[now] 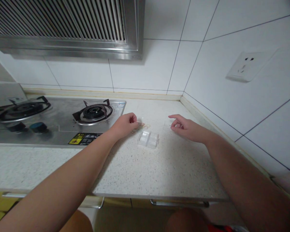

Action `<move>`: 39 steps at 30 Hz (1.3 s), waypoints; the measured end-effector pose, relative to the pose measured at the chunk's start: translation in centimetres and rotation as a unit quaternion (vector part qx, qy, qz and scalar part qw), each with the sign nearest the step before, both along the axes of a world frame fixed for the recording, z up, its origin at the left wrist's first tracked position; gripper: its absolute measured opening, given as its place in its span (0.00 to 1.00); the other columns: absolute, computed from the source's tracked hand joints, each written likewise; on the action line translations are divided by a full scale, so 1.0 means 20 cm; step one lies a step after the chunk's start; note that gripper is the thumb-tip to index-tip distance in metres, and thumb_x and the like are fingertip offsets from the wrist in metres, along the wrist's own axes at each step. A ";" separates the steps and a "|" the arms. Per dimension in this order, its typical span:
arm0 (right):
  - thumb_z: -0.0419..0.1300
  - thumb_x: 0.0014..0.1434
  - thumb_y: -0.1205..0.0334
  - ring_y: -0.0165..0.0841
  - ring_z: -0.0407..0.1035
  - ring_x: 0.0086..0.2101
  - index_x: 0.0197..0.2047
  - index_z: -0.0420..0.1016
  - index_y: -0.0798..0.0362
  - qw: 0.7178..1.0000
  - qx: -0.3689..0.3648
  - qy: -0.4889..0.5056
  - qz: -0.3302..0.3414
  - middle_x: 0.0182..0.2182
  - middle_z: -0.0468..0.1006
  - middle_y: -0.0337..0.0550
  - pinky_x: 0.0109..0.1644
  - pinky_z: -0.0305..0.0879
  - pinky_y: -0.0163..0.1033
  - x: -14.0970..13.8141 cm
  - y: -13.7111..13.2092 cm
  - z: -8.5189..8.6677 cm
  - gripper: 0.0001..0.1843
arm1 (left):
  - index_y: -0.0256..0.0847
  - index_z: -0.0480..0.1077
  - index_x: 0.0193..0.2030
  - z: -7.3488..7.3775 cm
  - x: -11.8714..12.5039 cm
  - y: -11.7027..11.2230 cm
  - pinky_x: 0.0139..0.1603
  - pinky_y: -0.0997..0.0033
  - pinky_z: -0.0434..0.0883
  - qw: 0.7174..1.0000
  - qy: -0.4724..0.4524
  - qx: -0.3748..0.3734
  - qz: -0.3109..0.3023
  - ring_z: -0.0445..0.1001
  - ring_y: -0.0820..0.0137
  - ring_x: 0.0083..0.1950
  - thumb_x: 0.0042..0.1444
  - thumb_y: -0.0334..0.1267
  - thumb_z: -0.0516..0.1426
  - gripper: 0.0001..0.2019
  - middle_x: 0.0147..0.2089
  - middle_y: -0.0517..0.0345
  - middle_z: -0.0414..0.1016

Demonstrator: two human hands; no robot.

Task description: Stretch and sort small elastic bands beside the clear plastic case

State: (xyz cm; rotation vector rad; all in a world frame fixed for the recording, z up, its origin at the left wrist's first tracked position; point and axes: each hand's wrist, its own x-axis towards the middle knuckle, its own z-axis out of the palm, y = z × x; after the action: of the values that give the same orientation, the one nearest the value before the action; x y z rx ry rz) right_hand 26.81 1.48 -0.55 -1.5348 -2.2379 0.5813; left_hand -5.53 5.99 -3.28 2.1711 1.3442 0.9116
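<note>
My left hand [127, 125] is closed, its fingertips pressed together beside a small pile of thin brownish and pale rings [141, 125] that look like rubber bands. Anything pinched in those fingers is too small to make out. Just in front of the pile lies a clear plastic box [148, 139] with a divider across it. Over to the right, my right hand [183, 127] has its index finger stretched out. Its thumb and other fingers close on the edge of a faint, flat clear plastic piece [167, 127].
A steel gas stove [62, 129] with two burners is set into the speckled counter [174, 167] on the left, under a range hood [87, 45]. Tiled walls close off the back and right, with a socket [246, 66] on the right wall. Drawer handles [178, 203] show below the counter's front edge.
</note>
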 end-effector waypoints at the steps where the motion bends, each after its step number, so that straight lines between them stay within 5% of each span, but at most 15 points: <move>1: 0.53 0.63 0.49 0.26 0.69 0.36 0.67 0.56 0.47 1.000 0.000 -0.002 0.000 0.45 0.76 0.46 0.41 0.65 0.33 0.00 0.00 0.00 0.31 | 0.40 0.68 0.33 0.00 0.00 0.00 0.30 0.71 0.59 1.000 0.003 0.000 0.000 0.67 0.70 0.31 0.54 0.40 0.56 0.06 0.28 0.60 0.71; 26: 0.53 0.63 0.47 0.27 0.69 0.37 0.66 0.58 0.46 1.000 -0.004 -0.016 -0.008 0.45 0.76 0.46 0.40 0.66 0.34 0.01 0.00 0.01 0.31 | 0.40 0.73 0.42 0.00 0.00 0.02 0.33 0.69 0.58 0.999 0.033 0.003 0.028 0.68 0.68 0.32 0.61 0.38 0.52 0.09 0.31 0.58 0.73; 39: 0.53 0.63 0.48 0.27 0.69 0.36 0.66 0.58 0.44 1.000 -0.012 -0.008 -0.011 0.45 0.76 0.44 0.40 0.65 0.34 0.00 -0.01 0.01 0.30 | 0.38 0.74 0.37 0.00 0.01 0.02 0.34 0.69 0.62 0.999 0.013 -0.027 0.020 0.71 0.67 0.34 0.58 0.44 0.57 0.11 0.33 0.55 0.77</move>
State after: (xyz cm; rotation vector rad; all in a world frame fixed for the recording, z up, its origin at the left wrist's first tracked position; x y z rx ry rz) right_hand 26.90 1.28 -0.26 -1.5783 -2.2313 0.5925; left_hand -5.37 6.42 -3.21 2.1284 1.4132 0.8551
